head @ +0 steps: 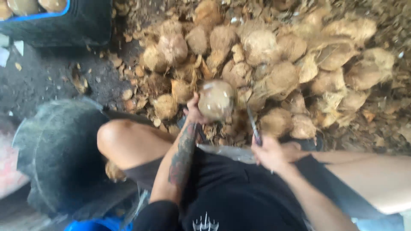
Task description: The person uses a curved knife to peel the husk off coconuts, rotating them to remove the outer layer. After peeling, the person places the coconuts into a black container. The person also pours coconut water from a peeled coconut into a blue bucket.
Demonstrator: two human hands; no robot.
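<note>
A husked coconut (216, 99) is held up in the left hand (195, 112), whose fingers are wrapped around its lower left side, so that the nut sits just above and ahead of the knees. The right hand (270, 153) is closed around the handle of a knife (253, 125), the dark blade of which is pointed up and slightly leftward toward the nut. The coconut lies forward and to the left of the blade, near its tip but apart from it (contact cannot be made out through the blur), and the left hand is clearly the nearer of the two to the nut. The nut looks close to round, so no long axis can be told. A tattooed left forearm (182, 160) is seen running down to a dark shirt (239, 196), with bare knees to either side. Beyond the hands, a large heap of brown fibrous coconuts (295, 64) is spread over the ground, with scraps of husk (132, 92) scattered at its near edge. A dark round tub (60, 154) is set beside the left knee, and a blue-rimmed crate (77, 21) holding more nuts is placed at the upper left.
</note>
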